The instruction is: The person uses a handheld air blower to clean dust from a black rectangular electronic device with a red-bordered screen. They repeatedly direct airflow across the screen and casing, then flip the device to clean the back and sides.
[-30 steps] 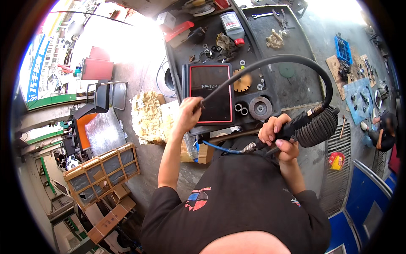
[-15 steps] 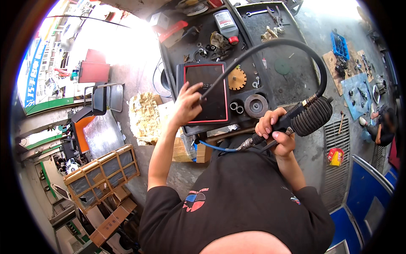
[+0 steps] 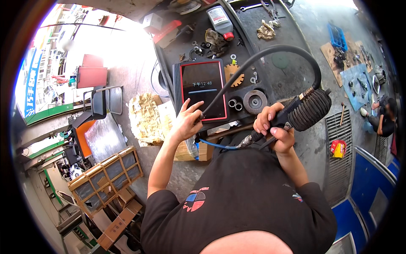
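Since 1.0 s ago, head view: left hand (image 3: 185,122) shifted down across the tablet (image 3: 203,76) to its lower-left part, its fingers, curled then, now spread with two pointing up over the screen. Tip of the black hose (image 3: 275,48) came down along with it and now meets the thumb side of that hand; whether it is gripped there, cannot tell. Tablet lies on the near end of the dark table (image 3: 292,86), red-edged, screen lit with pale characters and a bar. Right hand (image 3: 282,142) closed around the handle of a black hand tool (image 3: 312,112) with ribbed body, held in front of the dark shirt (image 3: 245,182), right of the tablet. Hose leaves the tool's upper end and arches leftward above the table. Blue air line (image 3: 218,146) joins the tool's lower end through a metal coupler (image 3: 245,142). Beside the tablet, on its right: tan toothed disc (image 3: 233,75), partly behind the hose; two sockets (image 3: 239,106) side by side; grey round wheel (image 3: 255,96). Farther back: grey bottle (image 3: 220,19) with red cap, wrench (image 3: 253,6), crumpled rag (image 3: 265,30). On the floor to the right: blue crate (image 3: 337,37), hammer (image 3: 342,113), red-and-yellow packet (image 3: 338,149) on a grate (image 3: 338,173). Crumpled tan paper (image 3: 146,118) lies left of the table.
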`<state>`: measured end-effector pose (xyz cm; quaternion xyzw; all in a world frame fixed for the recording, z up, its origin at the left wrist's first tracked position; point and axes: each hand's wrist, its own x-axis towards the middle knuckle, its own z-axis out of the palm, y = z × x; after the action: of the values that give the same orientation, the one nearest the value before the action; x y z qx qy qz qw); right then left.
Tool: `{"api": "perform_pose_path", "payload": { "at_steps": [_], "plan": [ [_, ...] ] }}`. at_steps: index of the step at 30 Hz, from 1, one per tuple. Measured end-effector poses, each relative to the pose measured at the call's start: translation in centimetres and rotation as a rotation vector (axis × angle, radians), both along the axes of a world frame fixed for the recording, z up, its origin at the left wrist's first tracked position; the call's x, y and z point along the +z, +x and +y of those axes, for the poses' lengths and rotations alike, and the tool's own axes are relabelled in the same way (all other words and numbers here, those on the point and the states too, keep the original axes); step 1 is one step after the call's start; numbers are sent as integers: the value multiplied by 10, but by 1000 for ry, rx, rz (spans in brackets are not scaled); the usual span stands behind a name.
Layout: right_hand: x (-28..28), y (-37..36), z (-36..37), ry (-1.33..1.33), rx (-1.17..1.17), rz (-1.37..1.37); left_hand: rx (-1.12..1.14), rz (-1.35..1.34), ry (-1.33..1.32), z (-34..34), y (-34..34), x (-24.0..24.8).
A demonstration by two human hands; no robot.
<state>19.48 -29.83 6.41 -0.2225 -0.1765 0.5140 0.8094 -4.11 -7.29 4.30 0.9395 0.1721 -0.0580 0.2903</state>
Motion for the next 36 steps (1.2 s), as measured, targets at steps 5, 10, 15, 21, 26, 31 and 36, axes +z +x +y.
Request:
{"api": "perform_pose_path", "payload": {
  "at_steps": [5, 10, 15, 21, 26, 31, 36],
  "plan": [
    [1, -3, 3, -39, 2, 56, 131, -88, 226, 19, 7, -14],
    [-1, -4, 3, -5, -2, 26, 181, -212, 215, 23, 2, -7],
    [6, -10, 0, -8, 5, -7, 220, -215, 185, 19, 6, -10],
    [8, -12, 1, 23, 10, -101, 88, -108, 202, 6, 14, 4],
    [9, -14, -1, -42, -21, -52, 27, -80, 374, 39, 26, -29],
    [4, -16, -1, -32, -26, -29, 209, -221, 295, 69, 44, -18],
    [6, -13, -4, -33, -58, -45, 94, -98, 79, 29, 7, -8]
  ]
}}
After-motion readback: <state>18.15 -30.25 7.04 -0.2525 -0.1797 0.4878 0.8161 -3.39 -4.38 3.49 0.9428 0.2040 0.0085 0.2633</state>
